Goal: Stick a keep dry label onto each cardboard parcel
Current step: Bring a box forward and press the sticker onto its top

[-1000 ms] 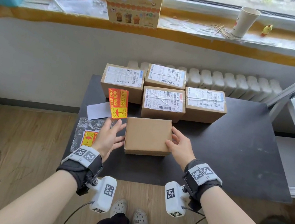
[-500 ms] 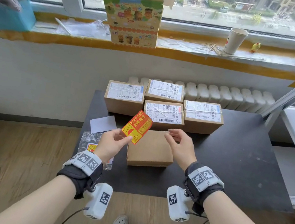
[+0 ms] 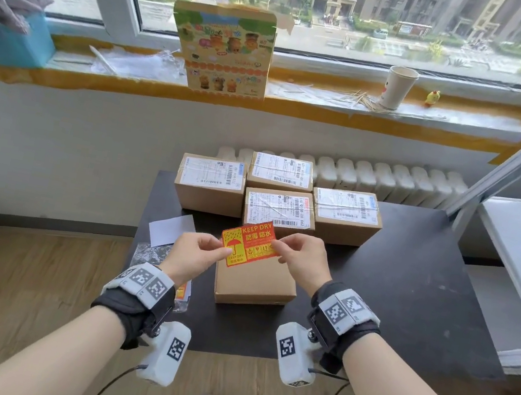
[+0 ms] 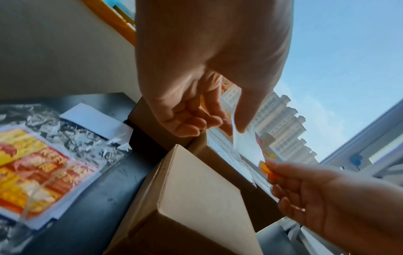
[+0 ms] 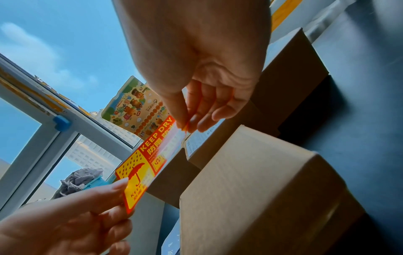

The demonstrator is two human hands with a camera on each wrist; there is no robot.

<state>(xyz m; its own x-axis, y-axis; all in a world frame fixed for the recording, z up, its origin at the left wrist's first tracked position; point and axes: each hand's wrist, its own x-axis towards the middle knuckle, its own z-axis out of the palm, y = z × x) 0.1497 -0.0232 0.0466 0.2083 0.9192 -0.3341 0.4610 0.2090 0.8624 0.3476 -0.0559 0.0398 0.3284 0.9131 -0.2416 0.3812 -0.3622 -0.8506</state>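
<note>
The keep dry label (image 3: 249, 243) is held in the air between both hands, just above the plain parcel (image 3: 254, 281). The left hand (image 3: 194, 257) pinches its near-left end; the right hand (image 3: 302, 260) pinches the far-right corner. It seems the backing is being peeled. Next, the label should be laid flat on the parcel below the hands.

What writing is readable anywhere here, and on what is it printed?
"KEEP DRY" and "防雨 防水": on the red and yellow label pinched by the left hand and right hand; its small print is unreadable.
Shipping labels on the four rear parcels: barcodes and digits, too small to trust.
Cartoon box on the sill: text too blurred.
</note>
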